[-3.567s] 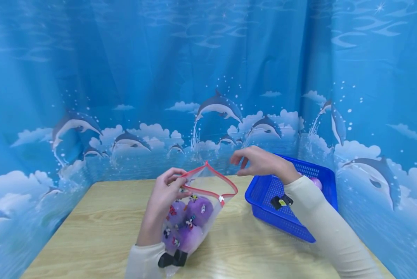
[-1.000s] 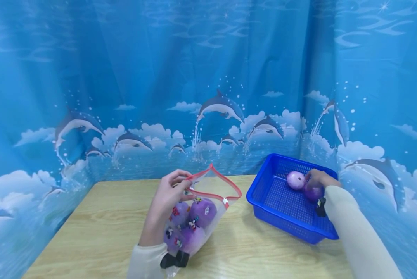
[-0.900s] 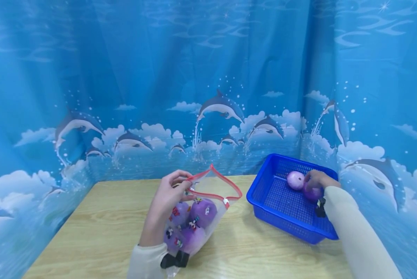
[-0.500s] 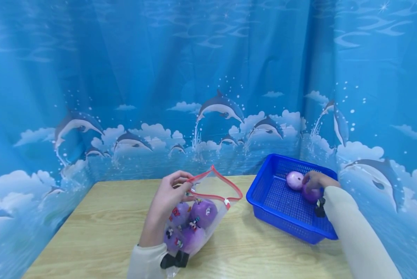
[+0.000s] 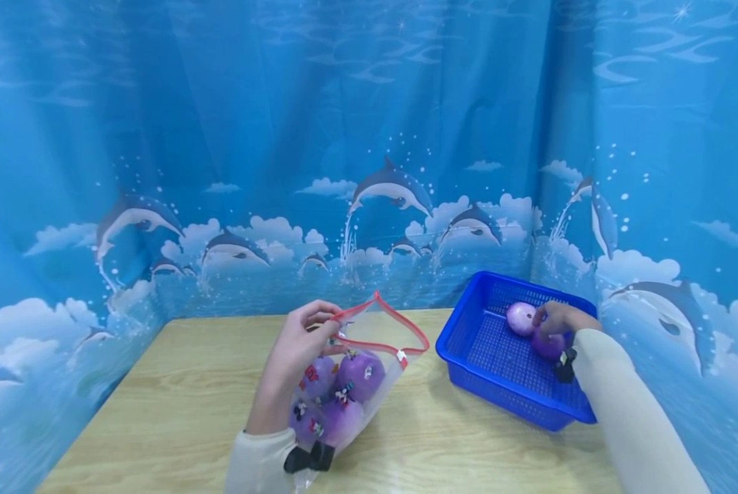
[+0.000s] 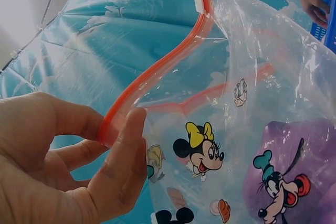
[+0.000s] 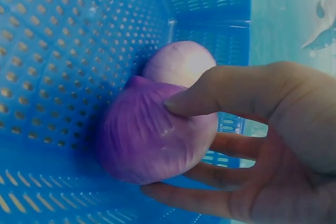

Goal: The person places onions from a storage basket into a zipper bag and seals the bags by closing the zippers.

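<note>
My left hand (image 5: 303, 339) pinches the red rim of a clear zip bag (image 6: 210, 129) printed with cartoon figures, its mouth spread wide. Inside the bag lie several purple onions (image 5: 361, 374), seen through the plastic. Over at the right, my right hand (image 5: 563, 319) reaches into a blue plastic basket (image 5: 498, 387). It holds a purple onion (image 7: 152, 135), thumb on top and fingers around the underside. A paler pink-white onion (image 7: 181, 62) sits against it in the basket, also visible in the head view.
The bag and basket stand on a light wood-grain table (image 5: 177, 412), with a strip of tabletop between them. A blue curtain (image 5: 270, 137) with dolphins hangs behind the table and along its sides. A white slider (image 5: 401, 355) sits at the bag's near corner.
My right hand has gone from beside the bag's mouth into the basket and taken hold of the purple onion. Over the last second that onion shifts slightly left. My left hand stays on the bag.
</note>
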`<action>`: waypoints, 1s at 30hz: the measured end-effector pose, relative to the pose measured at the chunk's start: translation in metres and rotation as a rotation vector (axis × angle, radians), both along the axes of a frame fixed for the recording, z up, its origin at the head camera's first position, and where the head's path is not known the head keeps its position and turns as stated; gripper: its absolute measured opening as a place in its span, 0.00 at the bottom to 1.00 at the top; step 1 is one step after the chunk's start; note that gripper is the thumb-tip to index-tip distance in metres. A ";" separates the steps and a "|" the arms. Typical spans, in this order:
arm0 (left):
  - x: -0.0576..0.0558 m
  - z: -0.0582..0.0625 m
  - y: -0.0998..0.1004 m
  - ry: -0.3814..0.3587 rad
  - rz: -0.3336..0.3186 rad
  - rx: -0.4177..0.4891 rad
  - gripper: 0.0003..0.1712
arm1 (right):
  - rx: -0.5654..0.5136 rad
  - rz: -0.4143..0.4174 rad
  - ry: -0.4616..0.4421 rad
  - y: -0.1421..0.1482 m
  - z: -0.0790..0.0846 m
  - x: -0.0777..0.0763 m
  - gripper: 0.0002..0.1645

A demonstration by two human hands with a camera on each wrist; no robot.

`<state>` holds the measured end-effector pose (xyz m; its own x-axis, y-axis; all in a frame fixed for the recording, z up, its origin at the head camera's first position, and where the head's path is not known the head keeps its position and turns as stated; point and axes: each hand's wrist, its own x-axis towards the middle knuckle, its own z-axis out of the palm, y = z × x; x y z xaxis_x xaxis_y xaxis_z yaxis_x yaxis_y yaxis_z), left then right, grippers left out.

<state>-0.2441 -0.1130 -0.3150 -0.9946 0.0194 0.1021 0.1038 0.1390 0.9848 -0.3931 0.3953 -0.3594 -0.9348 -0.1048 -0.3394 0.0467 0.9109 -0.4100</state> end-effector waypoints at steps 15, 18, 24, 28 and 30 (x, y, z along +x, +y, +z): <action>0.000 -0.002 -0.001 -0.013 0.008 0.008 0.10 | -0.163 0.130 -0.019 -0.015 0.016 0.005 0.35; 0.001 -0.003 0.000 -0.017 0.007 0.007 0.10 | -0.171 0.161 0.022 -0.023 0.020 0.006 0.34; 0.001 -0.002 0.000 -0.014 -0.008 0.022 0.10 | -0.181 0.212 0.120 -0.043 0.032 0.011 0.30; -0.001 -0.001 0.000 -0.005 -0.016 0.026 0.10 | -0.198 0.259 0.188 -0.061 0.041 0.017 0.31; -0.001 0.000 0.001 -0.006 -0.018 0.027 0.10 | -0.189 0.281 0.229 -0.071 0.047 0.020 0.31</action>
<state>-0.2451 -0.1122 -0.3152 -0.9947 0.0348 0.0967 0.1000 0.1107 0.9888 -0.3734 0.3247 -0.3127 -0.9101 -0.4072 -0.0763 -0.3048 0.7828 -0.5426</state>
